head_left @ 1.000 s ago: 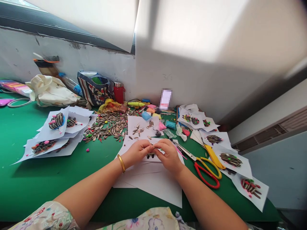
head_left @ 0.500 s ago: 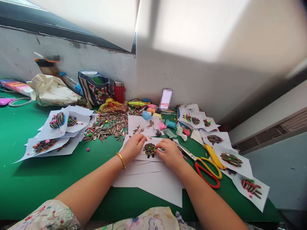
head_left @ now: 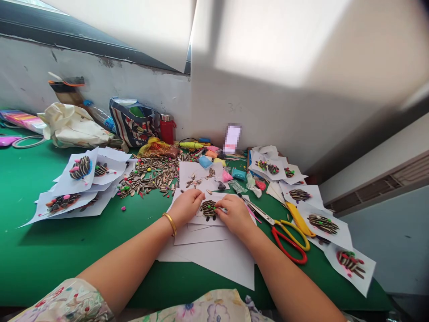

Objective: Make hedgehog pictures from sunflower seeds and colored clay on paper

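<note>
Left hand (head_left: 188,206) and right hand (head_left: 235,215) part versus a second ago, baring the sunflower-seed collage (head_left: 207,210), frame centre. Fingertips bunched, right ones at its edge; can't tell if gripping. Likely light, seeds easily dislodged; hold paper margin (head_left: 198,219).

From my remote seat I see a bare left hand (head_left: 190,207) and bare right hand (head_left: 236,215), plus a rounded gold-coloured bangle (head_left: 170,224) on the left side. Left sleeve (head_left: 67,300) is pale, loose, floral in red, green and blue, edge gathered. At bottom I get cream clothing (head_left: 208,308), purple and blue flowers, green leafy bits.
</note>
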`<state>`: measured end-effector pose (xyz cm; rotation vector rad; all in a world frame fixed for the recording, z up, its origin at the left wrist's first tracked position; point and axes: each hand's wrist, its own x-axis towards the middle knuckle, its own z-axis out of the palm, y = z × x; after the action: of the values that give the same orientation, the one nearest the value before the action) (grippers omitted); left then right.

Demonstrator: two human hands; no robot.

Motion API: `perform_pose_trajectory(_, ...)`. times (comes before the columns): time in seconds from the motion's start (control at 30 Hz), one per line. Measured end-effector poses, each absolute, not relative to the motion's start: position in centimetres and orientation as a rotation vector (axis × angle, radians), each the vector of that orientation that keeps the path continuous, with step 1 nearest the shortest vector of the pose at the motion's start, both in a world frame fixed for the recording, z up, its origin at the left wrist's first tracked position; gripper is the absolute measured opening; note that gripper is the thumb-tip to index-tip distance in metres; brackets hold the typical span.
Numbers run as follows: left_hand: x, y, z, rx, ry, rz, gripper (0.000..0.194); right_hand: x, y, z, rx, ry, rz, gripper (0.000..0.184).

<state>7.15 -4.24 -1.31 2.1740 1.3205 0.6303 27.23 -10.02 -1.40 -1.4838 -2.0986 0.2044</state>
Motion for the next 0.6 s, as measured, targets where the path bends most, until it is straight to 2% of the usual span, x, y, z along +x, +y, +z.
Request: perform_pose_trajectory(0.6, 7.18, -4.28, -1.16, 2.188, 1.32, 0.615, 0.035, 27.06, -10.12, -1.4, -1.517, -2.086, 0.224, 0.006)
